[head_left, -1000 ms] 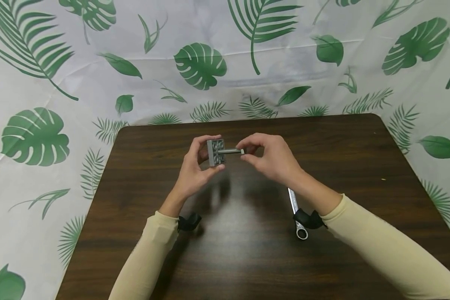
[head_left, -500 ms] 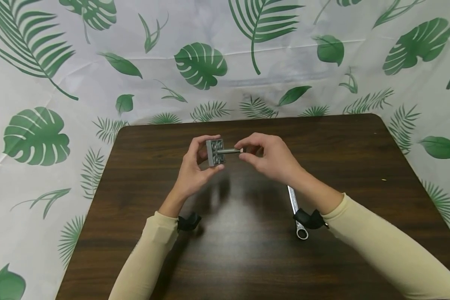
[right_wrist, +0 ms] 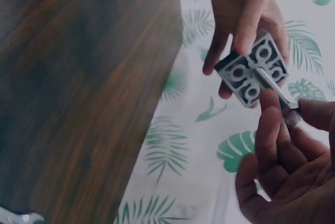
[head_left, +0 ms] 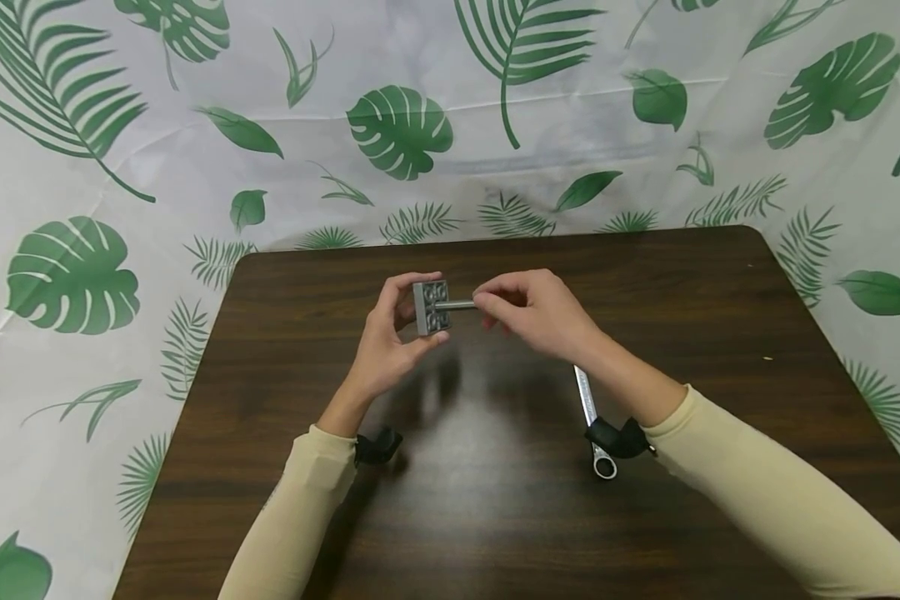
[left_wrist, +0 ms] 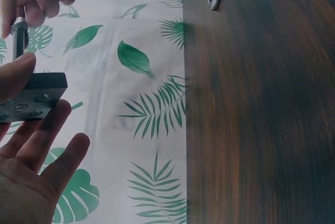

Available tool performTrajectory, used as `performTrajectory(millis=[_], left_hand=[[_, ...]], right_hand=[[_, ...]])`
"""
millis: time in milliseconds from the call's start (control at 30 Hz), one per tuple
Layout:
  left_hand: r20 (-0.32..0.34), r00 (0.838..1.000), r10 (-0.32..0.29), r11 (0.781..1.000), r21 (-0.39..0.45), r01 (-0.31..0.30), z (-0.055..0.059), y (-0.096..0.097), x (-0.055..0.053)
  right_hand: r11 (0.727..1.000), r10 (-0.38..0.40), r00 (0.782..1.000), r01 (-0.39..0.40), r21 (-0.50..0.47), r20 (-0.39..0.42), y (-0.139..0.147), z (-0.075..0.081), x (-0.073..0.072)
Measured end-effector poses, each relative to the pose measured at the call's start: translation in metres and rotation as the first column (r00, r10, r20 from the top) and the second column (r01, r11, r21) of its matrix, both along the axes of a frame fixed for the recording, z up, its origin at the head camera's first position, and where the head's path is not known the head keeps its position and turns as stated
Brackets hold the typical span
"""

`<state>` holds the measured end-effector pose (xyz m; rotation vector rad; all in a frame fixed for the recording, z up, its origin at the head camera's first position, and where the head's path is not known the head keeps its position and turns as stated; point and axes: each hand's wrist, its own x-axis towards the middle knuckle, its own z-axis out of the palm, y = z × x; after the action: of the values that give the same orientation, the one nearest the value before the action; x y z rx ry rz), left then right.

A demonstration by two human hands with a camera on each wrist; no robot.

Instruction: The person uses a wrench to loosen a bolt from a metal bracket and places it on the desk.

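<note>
A small grey square plate [head_left: 421,309] with round holes near its corners is held up over the table by my left hand [head_left: 381,348], thumb on one edge and fingers on the opposite one. A metal bolt [head_left: 457,305] sticks out from the plate's middle toward the right. My right hand [head_left: 546,317] pinches the bolt's head end between thumb and fingers, which hide the head in the head view. The right wrist view shows the hex head [right_wrist: 293,107] at the fingertips. Threads show along the shank [left_wrist: 19,40] in the left wrist view.
A silver combination wrench [head_left: 587,404] lies on the dark wooden table [head_left: 450,517], partly beneath my right forearm. Behind the table hangs a white sheet [head_left: 300,158] printed with green leaves. Black straps [head_left: 618,438] circle both wrists.
My right thumb and fingers have shifted over the bolt's head, covering it, with the fingers turned round it. The left hand and plate stay almost still.
</note>
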<state>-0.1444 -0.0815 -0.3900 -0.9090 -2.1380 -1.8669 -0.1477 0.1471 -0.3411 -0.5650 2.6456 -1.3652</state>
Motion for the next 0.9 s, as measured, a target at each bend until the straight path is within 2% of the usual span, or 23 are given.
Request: performTrajectory(millis=[67,133,200,233,267,333,367,433,467,500,567,633,700,733,800,833,867,900], left_hand=[[0.005,1.000,0.004,1.000,0.001,-0.004,0.000,0.000,0.000],[0.008,1.000,0.007,1.000,0.003,-0.007,-0.002,-0.001,-0.001],[0.013,1.000,0.008,1.000,0.005,-0.008,-0.005,-0.001,-0.003],[0.014,1.000,0.008,1.000,0.007,-0.008,-0.009,-0.002,-0.005],[0.012,1.000,0.006,1.000,0.009,-0.006,-0.012,-0.002,-0.007],[0.006,1.000,0.004,1.000,0.013,-0.004,-0.019,-0.004,-0.011],[0.006,1.000,0.005,1.000,0.013,-0.005,-0.019,-0.004,-0.011],[0.004,1.000,0.004,1.000,0.015,-0.004,-0.023,-0.004,-0.013],[0.003,1.000,0.001,1.000,0.016,-0.001,-0.021,-0.004,-0.012],[0.005,1.000,-0.001,1.000,0.016,0.001,-0.018,-0.004,-0.010],[0.007,1.000,-0.003,1.000,0.014,0.003,-0.012,-0.002,-0.006],[0.001,1.000,-0.002,1.000,0.015,0.002,-0.007,-0.002,-0.004],[0.003,1.000,0.000,1.000,0.014,0.000,-0.002,-0.001,-0.002],[0.004,1.000,0.001,1.000,0.014,-0.001,-0.001,-0.001,-0.002],[0.008,1.000,0.001,1.000,0.015,-0.002,0.000,-0.001,-0.002],[0.009,1.000,0.000,1.000,0.014,-0.001,0.000,-0.001,-0.002],[0.010,1.000,-0.001,1.000,0.014,0.000,-0.001,-0.001,-0.002],[0.009,1.000,-0.002,1.000,0.015,0.002,-0.001,-0.001,-0.003]], right_hand=[[1.000,0.019,0.993,-0.016,0.026,-0.119,-0.001,-0.001,0.001],[0.998,0.037,0.969,-0.025,0.052,-0.244,-0.001,-0.003,0.002],[0.998,0.043,0.949,-0.027,0.058,-0.311,-0.002,-0.004,0.003],[0.999,0.035,0.952,-0.021,0.049,-0.305,-0.002,-0.003,0.003],[0.999,0.019,0.961,-0.008,0.039,-0.278,-0.002,-0.003,0.002],[1.000,-0.014,0.987,0.017,0.016,-0.161,-0.001,-0.002,0.001],[1.000,-0.026,0.996,0.027,0.005,-0.090,-0.001,-0.002,0.000],[0.999,-0.029,0.999,0.030,-0.023,0.041,0.001,-0.001,-0.002],[0.999,-0.019,0.996,0.023,-0.037,0.086,0.001,-0.001,-0.004],[0.998,-0.006,0.993,0.013,-0.058,0.117,0.002,-0.001,-0.004],[0.996,0.013,0.993,-0.003,-0.088,0.120,0.002,-0.002,-0.005],[0.997,0.024,0.999,-0.021,-0.071,0.039,0.001,-0.003,-0.004],[0.999,0.034,0.993,-0.036,-0.016,-0.110,0.001,-0.003,-0.002],[0.999,0.044,0.980,-0.040,0.022,-0.194,0.001,-0.004,-0.001],[0.995,0.066,0.933,-0.037,0.089,-0.354,0.000,-0.006,0.001],[0.994,0.072,0.910,-0.030,0.109,-0.407,0.000,-0.007,0.001],[0.992,0.075,0.897,-0.023,0.122,-0.435,0.000,-0.007,0.001],[0.992,0.075,0.895,-0.019,0.129,-0.440,0.000,-0.008,0.001]])
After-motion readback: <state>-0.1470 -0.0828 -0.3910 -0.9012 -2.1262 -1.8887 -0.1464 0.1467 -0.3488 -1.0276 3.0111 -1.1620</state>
